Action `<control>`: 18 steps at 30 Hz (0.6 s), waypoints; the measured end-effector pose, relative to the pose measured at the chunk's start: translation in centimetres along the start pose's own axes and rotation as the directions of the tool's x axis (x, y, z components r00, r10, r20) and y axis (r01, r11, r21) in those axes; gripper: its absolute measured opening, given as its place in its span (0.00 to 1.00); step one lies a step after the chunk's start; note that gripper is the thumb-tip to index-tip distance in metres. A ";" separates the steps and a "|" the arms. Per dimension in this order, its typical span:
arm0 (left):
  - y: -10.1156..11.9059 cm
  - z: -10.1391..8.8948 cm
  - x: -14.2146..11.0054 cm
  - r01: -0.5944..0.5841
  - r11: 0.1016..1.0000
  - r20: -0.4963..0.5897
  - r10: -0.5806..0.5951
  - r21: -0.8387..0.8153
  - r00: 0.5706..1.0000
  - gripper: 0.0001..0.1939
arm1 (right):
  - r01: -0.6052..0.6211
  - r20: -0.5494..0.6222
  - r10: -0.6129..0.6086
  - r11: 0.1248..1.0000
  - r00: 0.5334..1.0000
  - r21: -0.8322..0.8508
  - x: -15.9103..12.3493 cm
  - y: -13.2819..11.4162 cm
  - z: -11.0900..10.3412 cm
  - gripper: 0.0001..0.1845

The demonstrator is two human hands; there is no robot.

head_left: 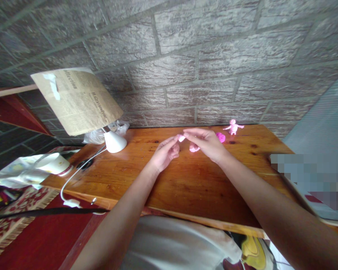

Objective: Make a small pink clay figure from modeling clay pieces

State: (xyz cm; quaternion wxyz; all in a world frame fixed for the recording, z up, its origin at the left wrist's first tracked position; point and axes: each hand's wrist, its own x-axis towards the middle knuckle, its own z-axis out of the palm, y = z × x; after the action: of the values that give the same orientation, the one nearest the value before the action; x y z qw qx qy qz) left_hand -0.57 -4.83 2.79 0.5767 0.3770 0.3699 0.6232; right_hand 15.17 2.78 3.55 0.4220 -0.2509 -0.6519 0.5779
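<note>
A small pale pink piece, looking like modelling clay (181,138), is held between the fingertips of my two hands above the table. My left hand (166,153) pinches it from the left, with the other fingers curled in. From the right, my right hand (207,144) has its thumb and forefinger closed at the piece's other end. A light pink lump (194,149) shows below my right hand, partly hidden by it. Just beyond that hand lies a bright pink lump (220,137). Behind it, a small pink figure (233,127) stands upright with its arms spread.
The wooden table (124,174) backs onto a stone-patterned wall (174,69). A lamp with a printed paper shade (81,101) and white base (115,142) stands at the left, its cord (81,168) crossing the table edge. A paper cup (55,164) lies on its side farther left.
</note>
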 end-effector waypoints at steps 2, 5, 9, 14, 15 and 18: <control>0.1 0.1 0.0 0.012 1.000 -0.012 -0.012 -0.017 1.000 0.17 | 0.017 0.021 -0.017 1.000 1.000 0.012 0.0 0.0 0.0 0.26; 0.0 0.0 0.1 0.009 1.000 -0.029 -0.009 -0.012 1.000 0.16 | 0.052 0.087 -0.052 0.999 0.995 0.008 0.0 0.2 0.0 0.23; -0.1 -0.2 0.2 -0.013 1.000 -0.057 0.013 -0.001 0.998 0.17 | 0.046 0.081 -0.042 0.998 0.996 -0.044 -0.1 0.1 0.1 0.22; 0.0 -0.1 0.2 -0.033 0.999 -0.057 0.032 -0.008 0.998 0.17 | 0.061 0.068 -0.059 0.998 0.996 -0.028 -0.1 0.3 0.2 0.23; 0.0 -0.1 0.2 -0.037 0.999 -0.053 0.036 -0.011 0.998 0.18 | 0.070 0.069 -0.069 0.997 0.995 -0.019 -0.1 0.3 0.2 0.22; 0.0 -0.1 0.1 -0.045 0.999 -0.041 0.045 -0.003 0.998 0.19 | 0.089 0.074 -0.087 0.996 0.993 -0.014 -0.1 0.5 0.2 0.22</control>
State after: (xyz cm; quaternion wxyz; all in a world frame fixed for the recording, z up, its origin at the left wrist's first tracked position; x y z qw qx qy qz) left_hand -0.63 -4.70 2.76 0.5557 0.3715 0.3717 0.6443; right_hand 14.96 2.71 3.05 0.4206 -0.2042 -0.6824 0.5619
